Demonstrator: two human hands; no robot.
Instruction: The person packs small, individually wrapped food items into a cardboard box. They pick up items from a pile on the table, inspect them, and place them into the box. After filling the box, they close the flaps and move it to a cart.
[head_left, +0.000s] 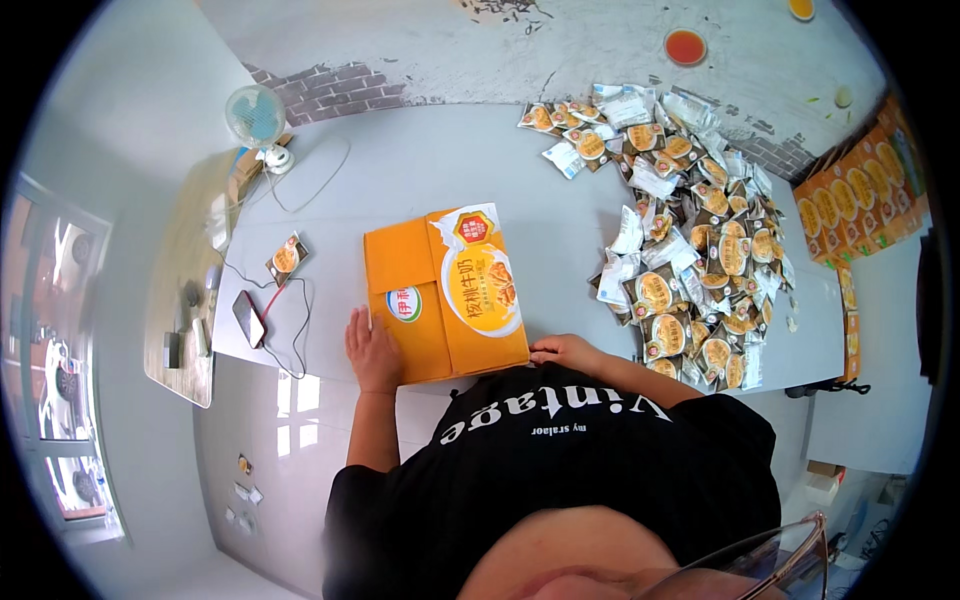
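Observation:
An orange cardboard carton (409, 259) with printed walnut-milk artwork lies on the grey table in front of me, its top flaps folded down. Against its near left edge, my left hand (373, 352) holds the side with the fingers stretched forward. My right hand (568, 354) grips the near right corner, fingers curled and their tips partly hidden at the carton's edge. To the right spreads a large heap of small printed sachets (654, 292), brown and orange on one face and whitish on the other.
One sachet (287, 257) lies at the left beside a phone (248, 319) with a cable. A small fan (256, 120) stands at the far left corner. Orange cartons (855, 191) are stacked beyond the table's right end. Scraps (244, 491) lie on the floor at the left.

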